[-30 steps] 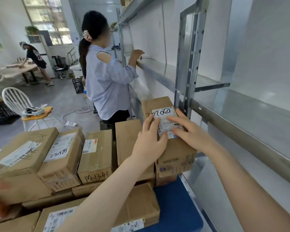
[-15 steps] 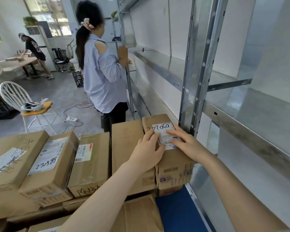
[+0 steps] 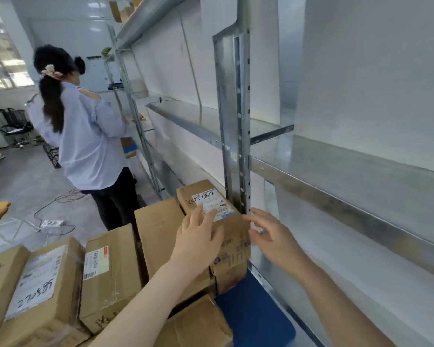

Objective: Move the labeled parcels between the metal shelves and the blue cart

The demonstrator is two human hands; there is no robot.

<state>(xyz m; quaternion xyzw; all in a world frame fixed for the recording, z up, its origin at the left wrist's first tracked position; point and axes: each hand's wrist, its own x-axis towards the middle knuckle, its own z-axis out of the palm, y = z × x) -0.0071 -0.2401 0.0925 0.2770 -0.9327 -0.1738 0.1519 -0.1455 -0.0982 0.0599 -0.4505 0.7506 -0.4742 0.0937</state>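
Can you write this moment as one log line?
left hand flat on labeled parcel | right hand open beside it | parcel atop boxes on blue cart

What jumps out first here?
The left hand rests flat on a labeled parcel stacked on the blue cart, centre frame, with the right hand open beside it. Metal shelves run along the right; a person in a pale shirt stands upper left.
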